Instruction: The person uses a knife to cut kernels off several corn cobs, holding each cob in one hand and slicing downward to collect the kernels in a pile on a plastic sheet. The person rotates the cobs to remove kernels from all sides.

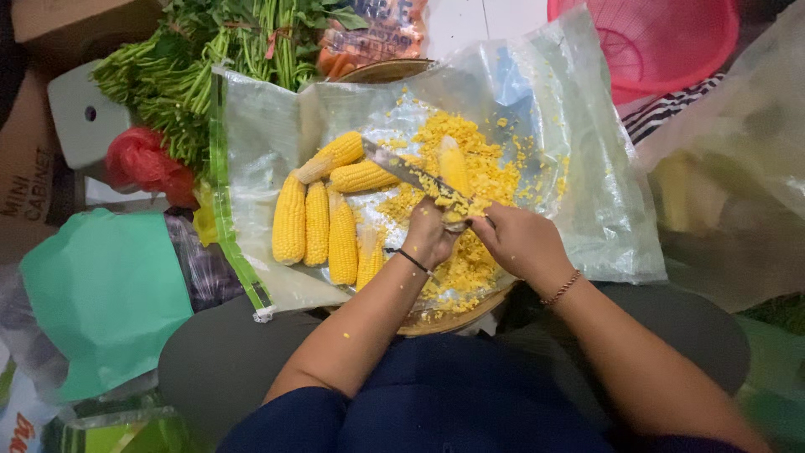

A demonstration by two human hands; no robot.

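Left hand [429, 235] is gripping the knife [411, 174], right hand [516, 239] is pinching the corn cob [454, 168] upright over the kernels [470, 268]; blade best kept angled away from fingers.

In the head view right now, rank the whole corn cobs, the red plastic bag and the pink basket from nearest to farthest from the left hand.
1. Whole corn cobs: just left of the left hand, on the plastic sheet.
2. Red plastic bag: far left, beside the greens.
3. Pink basket: top right corner.
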